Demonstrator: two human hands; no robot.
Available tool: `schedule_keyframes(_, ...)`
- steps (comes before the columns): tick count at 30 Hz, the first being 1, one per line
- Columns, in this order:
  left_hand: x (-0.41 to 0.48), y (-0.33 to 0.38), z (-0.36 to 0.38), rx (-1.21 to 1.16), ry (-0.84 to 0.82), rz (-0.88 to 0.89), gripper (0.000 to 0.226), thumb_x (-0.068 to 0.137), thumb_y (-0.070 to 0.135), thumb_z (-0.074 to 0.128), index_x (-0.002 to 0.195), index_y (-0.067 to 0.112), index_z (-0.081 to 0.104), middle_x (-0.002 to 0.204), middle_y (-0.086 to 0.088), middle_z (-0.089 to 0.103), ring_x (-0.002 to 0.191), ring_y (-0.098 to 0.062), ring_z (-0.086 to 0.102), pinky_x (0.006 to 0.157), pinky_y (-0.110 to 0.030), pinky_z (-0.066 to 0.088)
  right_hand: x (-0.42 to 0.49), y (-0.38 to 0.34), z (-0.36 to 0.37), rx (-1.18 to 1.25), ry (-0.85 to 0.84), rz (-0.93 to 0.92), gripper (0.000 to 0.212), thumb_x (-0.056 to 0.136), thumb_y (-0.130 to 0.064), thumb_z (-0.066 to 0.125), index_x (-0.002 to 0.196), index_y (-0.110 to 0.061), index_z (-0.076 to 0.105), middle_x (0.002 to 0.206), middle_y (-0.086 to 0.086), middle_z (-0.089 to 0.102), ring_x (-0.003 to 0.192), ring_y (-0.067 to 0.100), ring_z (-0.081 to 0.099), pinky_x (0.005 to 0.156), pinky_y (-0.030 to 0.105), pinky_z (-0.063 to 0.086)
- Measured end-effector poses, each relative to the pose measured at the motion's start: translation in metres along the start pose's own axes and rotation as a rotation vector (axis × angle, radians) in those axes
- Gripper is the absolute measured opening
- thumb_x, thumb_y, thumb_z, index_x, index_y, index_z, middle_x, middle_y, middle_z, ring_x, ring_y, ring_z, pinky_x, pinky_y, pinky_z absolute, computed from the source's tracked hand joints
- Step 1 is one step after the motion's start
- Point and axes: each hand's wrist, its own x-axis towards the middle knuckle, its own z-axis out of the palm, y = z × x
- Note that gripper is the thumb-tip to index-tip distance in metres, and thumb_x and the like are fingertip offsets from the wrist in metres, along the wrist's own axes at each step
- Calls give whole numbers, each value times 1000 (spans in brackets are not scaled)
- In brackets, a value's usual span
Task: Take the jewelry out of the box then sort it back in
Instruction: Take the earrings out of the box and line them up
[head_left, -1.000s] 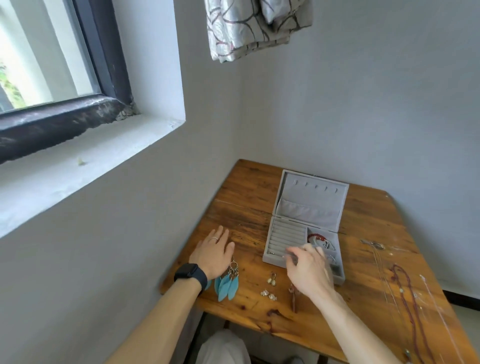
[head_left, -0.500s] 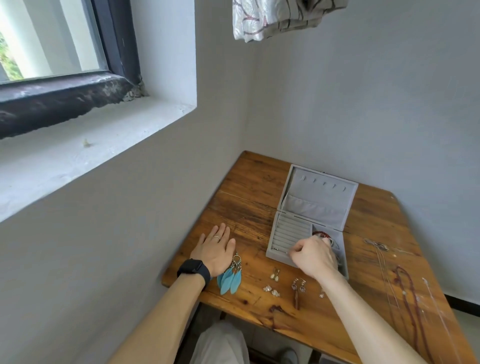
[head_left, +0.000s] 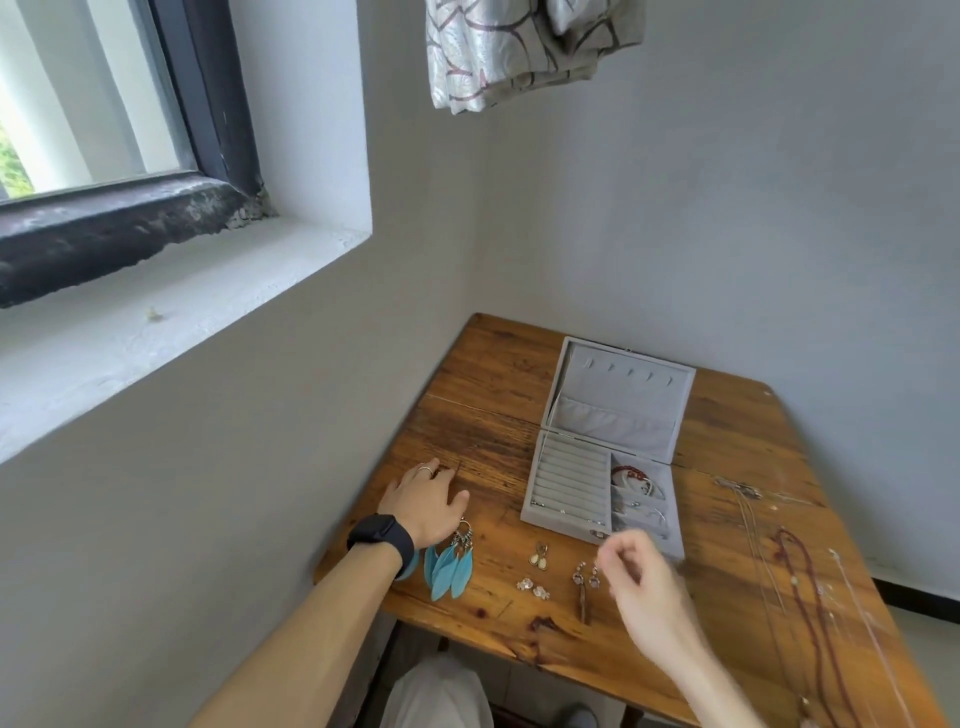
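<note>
Grey velvet jewelry box is lying open on a worn brown wooden table, its lid swung back toward the wall. Ridged ring rolls are filling its left half, while a red beaded bracelet and thin silver pieces are sitting in its right-hand compartments.

We are resting our left hand flat on the table, well left of the box. Its fingers are straight and gripping nothing, and a black smartwatch is sitting on the wrist. Turquoise feather earrings are lying just beside that wrist. Further right, pale teardrop earrings, tiny flower-shaped studs and long dangling silver earrings are lying apart from one another.

We are holding our right hand just in front of the box's near edge, beside the dangling pair. It is blurred, its fingers are curling inward, and we cannot tell whether they are pinching anything.

A dark red bead necklace and fine silver chains are stretching along the table's right side.
</note>
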Motion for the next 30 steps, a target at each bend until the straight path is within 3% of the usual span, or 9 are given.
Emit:
schedule_keyframes(3,-2,27,-8,-25,51,72,53,99,45,45,148,24,44,156,-4,38,141,-24,37,111,-43,40,-40,31,1,106,2,89,9,99,-27,56,91,-25,59,87,-17,73,64,4,63,64,11,43)
schedule_keyframes(6,-6,63,-6,-53,174,236,42,95,40,55,136,31,56,142,3,51,127,-19,50,98,-39,51,-52,49,5,177,22,132,9,100,-22,57,91,-20,60,87,-13,73,66,7,63,67,16,46)
schedule_keyframes(9,-8,97,-1,9,258,391,28,94,33,61,120,30,68,124,5,60,113,-17,57,87,-36,54,-48,51,8,248,59,149,9,99,-17,58,91,-19,61,87,-6,73,68,9,64,70,23,51)
schedule_keyframes(12,-2,120,2,183,255,455,25,96,30,60,118,32,70,122,4,63,117,-19,55,91,-36,49,-45,52,9,263,61,159,9,99,-21,58,92,-24,60,89,-6,71,70,4,65,63,16,48)
schedule_keyframes(19,12,148,-2,521,128,395,17,97,24,62,109,25,74,110,1,72,103,-21,66,83,-32,49,-44,63,2,240,52,93,10,100,-28,57,90,-28,59,85,-8,71,73,8,67,68,24,56)
schedule_keyframes(25,6,160,3,711,175,342,13,99,17,58,104,18,70,107,-5,71,103,-25,64,86,-36,47,-44,67,8,224,75,40,10,99,-29,57,90,-33,57,88,-16,70,74,4,66,65,15,51)
schedule_keyframes(30,2,165,7,775,213,356,22,96,1,51,103,15,67,106,-6,71,100,-26,66,82,-34,47,-46,67,6,249,82,34,10,100,-28,56,91,-32,57,90,-16,70,76,4,67,66,15,51)
